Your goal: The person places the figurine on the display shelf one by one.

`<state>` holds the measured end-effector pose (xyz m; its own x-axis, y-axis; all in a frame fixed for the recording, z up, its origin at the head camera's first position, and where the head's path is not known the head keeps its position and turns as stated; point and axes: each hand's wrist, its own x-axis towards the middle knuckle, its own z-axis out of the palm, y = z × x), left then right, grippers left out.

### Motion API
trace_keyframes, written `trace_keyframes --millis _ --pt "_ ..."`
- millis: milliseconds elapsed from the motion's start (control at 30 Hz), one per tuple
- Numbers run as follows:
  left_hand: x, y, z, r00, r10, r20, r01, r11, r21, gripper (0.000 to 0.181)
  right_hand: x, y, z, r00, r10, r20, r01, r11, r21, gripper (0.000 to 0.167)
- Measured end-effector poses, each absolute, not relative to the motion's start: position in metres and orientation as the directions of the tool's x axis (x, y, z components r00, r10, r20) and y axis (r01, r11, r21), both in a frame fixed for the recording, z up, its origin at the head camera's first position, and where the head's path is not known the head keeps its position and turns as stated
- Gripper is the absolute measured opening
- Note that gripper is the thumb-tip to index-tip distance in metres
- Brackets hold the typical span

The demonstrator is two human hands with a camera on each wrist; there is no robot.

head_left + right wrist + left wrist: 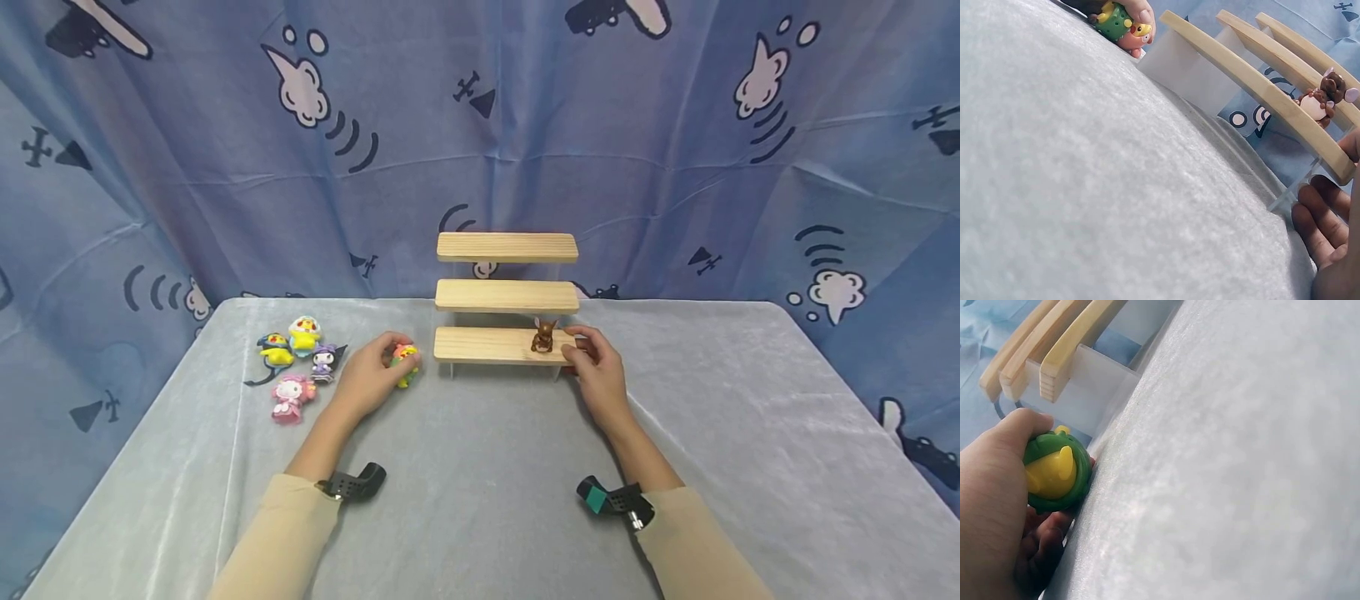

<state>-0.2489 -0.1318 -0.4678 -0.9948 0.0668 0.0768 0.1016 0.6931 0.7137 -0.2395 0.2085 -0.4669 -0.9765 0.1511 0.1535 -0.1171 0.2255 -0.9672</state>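
Note:
My left hand holds a small figurine in green, yellow and pink between thumb and fingers, low over the cloth. In the left wrist view the figurine's green and yellow side shows. A three-tier wooden display stand with clear supports stands at the middle back. At the right end of its lowest board my right hand grips the edge, thumb above and other fingers below, as the right wrist view shows. On that board sits a brown mouse-like figurine with large ears, close to my right fingertips.
Left of my left hand several figurines lie grouped: a pink one, a purple and white one, a yellow one with a white cap and a yellow one with dark blue. A grey cloth covers the table; a blue patterned curtain hangs behind.

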Motion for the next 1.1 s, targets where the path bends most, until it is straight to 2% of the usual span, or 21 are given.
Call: trace_keyframes --millis 500,833,1100 --pt "-0.2483 -0.1312 -0.4663 -0.993 0.072 0.091 0.116 0.669 0.734 0.041 -0.2383 0.2087 -0.4660 -0.976 0.152 0.154 -0.118 0.223 -0.968 0.033" --pt "-0.2503 -0.1327 -0.4663 -0.994 0.023 0.105 0.102 0.502 0.859 0.041 -0.2389 0.2085 -0.4671 -0.976 0.153 0.152 -0.117 0.216 -0.969 0.032" --pt "-0.2512 -0.1356 -0.4639 -0.994 0.008 0.107 0.099 0.453 0.886 0.042 -0.2378 0.2082 -0.4659 -0.977 0.152 0.153 -0.117 0.221 -0.968 0.032"
